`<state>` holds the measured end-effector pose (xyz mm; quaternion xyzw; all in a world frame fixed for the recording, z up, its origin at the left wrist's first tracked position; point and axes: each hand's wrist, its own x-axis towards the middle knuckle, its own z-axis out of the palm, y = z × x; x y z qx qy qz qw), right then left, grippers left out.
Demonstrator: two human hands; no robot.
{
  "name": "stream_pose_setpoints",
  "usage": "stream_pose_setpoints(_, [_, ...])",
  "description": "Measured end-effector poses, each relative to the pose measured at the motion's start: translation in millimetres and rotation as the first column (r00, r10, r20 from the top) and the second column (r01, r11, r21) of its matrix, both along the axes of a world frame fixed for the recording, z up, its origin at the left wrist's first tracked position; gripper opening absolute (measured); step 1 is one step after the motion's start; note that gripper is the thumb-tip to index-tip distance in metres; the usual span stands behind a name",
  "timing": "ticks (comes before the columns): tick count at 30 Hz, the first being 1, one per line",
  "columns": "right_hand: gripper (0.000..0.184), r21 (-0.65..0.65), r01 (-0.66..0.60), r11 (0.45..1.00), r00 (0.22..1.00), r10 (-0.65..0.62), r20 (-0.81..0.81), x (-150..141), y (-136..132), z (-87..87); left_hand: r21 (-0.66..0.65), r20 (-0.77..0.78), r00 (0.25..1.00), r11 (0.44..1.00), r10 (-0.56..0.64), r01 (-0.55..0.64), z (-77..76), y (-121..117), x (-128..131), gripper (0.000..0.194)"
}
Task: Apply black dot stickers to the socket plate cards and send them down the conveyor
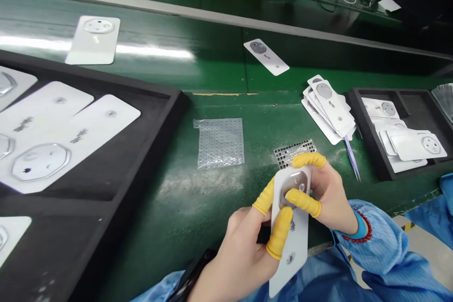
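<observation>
Low in the center of the frame, the left hand (239, 257) pinches a white card (296, 250) firmly along its edges. The right hand (331, 193) closes around its round metal ring (300, 180), with yellow finger cots (303, 202) keeping bare skin off the surface.

Yellow finger cots (279, 232) cap the left hand (240, 255) and right hand (332, 193), blue smock sleeves (385, 250) cover the arms, and a blue band (361, 224) and red beaded bracelet (369, 232) circle the right wrist.
</observation>
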<state>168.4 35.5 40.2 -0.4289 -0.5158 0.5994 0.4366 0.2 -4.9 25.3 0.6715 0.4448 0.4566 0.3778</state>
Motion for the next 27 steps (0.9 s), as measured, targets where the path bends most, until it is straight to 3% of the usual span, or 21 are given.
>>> stream_pose_setpoints(5, [0.034, -0.010, -0.044, 0.999, 0.997, 0.045, 0.063, 3.3, 0.0, 3.2, 0.063, -0.121, 0.990, 0.996, 0.068, -0.060, 2.1, -2.8, -0.6, 0.009])
stream_pose_setpoints(10, [0.034, -0.105, -0.102, 0.989, 0.992, 0.094, -0.078, 6.2, 4.5, 1.5, 0.075, -0.118, 0.986, 0.991, 0.121, -0.113, 9.0, -1.0, 0.2, 0.014])
stream_pose_setpoints(17, [0.033, -0.096, -0.066, 0.993, 0.987, 0.051, -0.151, 2.2, 3.4, 0.7, 0.003, -0.094, 0.992, 0.996, 0.084, -0.085, 9.5, -2.5, -0.4, 0.013])
stream_pose_setpoints(22, [0.035, -0.090, -0.062, 0.994, 0.994, 0.053, -0.098, 3.3, 2.1, 2.8, 0.025, -0.127, 0.987, 0.995, 0.094, -0.092, 8.8, -3.5, 0.1, 0.009])
stream_pose_setpoints(27, [0.034, -0.206, -0.211, 0.955, 0.977, 0.210, -0.027, 9.9, 10.0, 9.4, 0.012, -0.139, 0.989, 0.999, 0.045, -0.043, 6.8, -2.2, 0.9, 0.012])
